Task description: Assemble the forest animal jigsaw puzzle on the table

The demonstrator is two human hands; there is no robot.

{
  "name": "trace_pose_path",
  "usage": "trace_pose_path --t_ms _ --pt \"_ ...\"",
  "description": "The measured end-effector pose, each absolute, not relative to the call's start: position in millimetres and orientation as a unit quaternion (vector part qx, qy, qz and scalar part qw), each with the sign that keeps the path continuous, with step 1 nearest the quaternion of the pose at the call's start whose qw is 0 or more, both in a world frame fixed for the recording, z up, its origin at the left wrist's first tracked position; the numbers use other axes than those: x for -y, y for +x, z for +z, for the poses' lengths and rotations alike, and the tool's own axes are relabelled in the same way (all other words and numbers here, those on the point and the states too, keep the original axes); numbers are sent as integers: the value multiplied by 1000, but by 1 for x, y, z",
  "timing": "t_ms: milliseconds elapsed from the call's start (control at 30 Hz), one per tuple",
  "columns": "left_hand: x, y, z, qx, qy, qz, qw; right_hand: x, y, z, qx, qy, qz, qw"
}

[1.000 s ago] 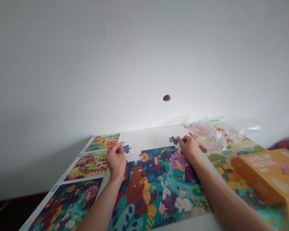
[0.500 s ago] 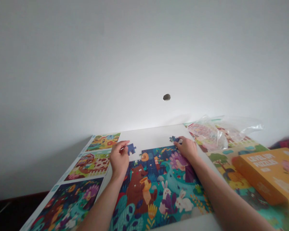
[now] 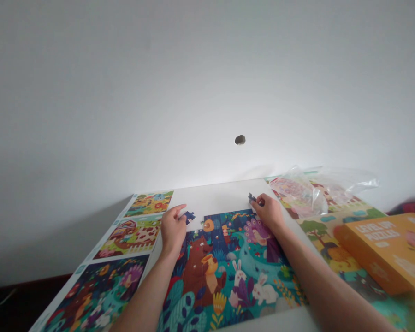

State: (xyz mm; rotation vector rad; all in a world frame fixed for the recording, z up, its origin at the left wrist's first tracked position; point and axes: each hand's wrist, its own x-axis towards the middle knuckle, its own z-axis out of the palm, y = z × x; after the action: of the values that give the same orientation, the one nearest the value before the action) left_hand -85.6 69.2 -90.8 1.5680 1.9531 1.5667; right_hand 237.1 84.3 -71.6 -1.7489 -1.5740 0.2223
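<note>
A largely joined jigsaw puzzle (image 3: pixel 224 258) with a bear, rabbits and a peacock lies on the white table (image 3: pixel 214 196), a gap showing at its upper left corner. Just above that gap, my left hand (image 3: pixel 174 228) pinches a dark blue puzzle piece (image 3: pixel 190 217) between thumb and fingers, index finger stretched out. At the puzzle's upper right edge, my right hand (image 3: pixel 269 212) is closed on another dark puzzle piece (image 3: pixel 251 198), which is tilted up on edge. Fingers partly cover both pieces.
Printed picture sheets (image 3: pixel 131 237) run along the left, one showing the same forest scene. On the right lie more pictures, a clear plastic bag (image 3: pixel 311 189) and an orange puzzle box (image 3: pixel 383 249). A wall with a hole (image 3: pixel 240 139) rises behind the table.
The piece in my right hand has turned from lying nearly flat to standing on edge. My left hand has tilted its piece and shifted slightly down.
</note>
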Motion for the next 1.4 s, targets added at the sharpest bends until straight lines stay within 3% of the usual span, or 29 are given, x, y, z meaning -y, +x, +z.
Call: trace_pose_path --t_ms 133,333,467,667,867,1100,1400 --pt "-59 -76 -75 -624 578 525 23 -71 229 -56 659 -581 160 450" --pt "-43 -51 -61 -477 749 436 147 -56 209 -54 747 -403 335 408" --pt "-34 -41 -55 -419 824 336 181 -53 201 -56 796 -350 331 366" --pt "-27 -37 -49 -415 833 297 213 -54 200 -57 831 -332 309 323" --pt "-37 -51 -51 -557 737 365 117 -52 200 -55 808 -370 330 318" --pt "-43 -58 -58 -692 679 238 59 -54 200 -58 805 -384 322 318" --pt "-42 -57 -52 -752 630 188 50 -53 200 -57 799 -398 321 316"
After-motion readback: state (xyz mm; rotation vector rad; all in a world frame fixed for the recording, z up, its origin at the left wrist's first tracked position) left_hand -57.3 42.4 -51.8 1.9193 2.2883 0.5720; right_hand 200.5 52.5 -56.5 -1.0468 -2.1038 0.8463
